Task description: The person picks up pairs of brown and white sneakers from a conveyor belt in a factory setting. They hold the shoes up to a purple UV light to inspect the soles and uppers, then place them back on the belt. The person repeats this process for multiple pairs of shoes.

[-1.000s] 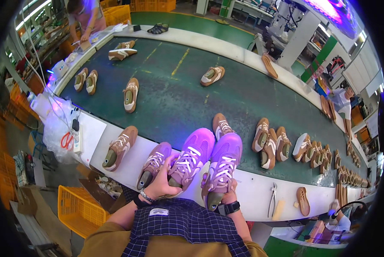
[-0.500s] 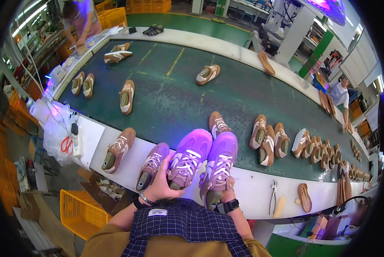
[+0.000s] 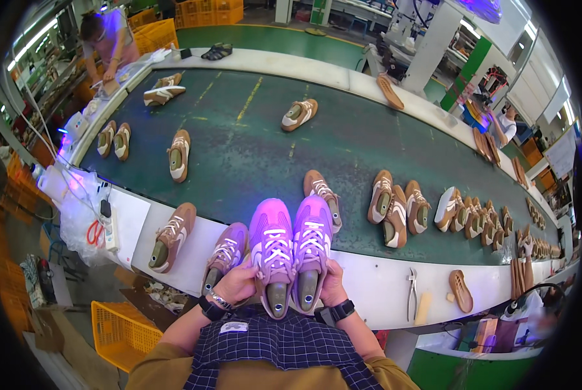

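Observation:
Two brown sneakers with white laces are held up side by side before my body, toes pointing away, with an olive shoe last inside each. My left hand [image 3: 240, 281] is closed on the heel side of the left sneaker [image 3: 272, 244]. On the other side, my right hand [image 3: 333, 286] grips the right sneaker [image 3: 312, 240]; its fingers are partly hidden behind the shoe. Purple light falls on both. Just left of my left hand, another sneaker [image 3: 227, 250] stands on the white ledge. A further sneaker [image 3: 321, 192] sits behind the held pair, at the belt's near edge.
More sneakers stand on the green belt [image 3: 252, 169], several in a row at right [image 3: 473, 218]. On the white ledge [image 3: 362, 279] lie pincers [image 3: 412, 296], a pale block [image 3: 423, 309] and a sole [image 3: 461, 291]. A yellow crate [image 3: 125, 331] is at lower left. Co-workers are at far left and right.
My hands have drawn the two sneakers together and slightly left, level with each other, their heels and lasts now facing me. The view has shifted a little.

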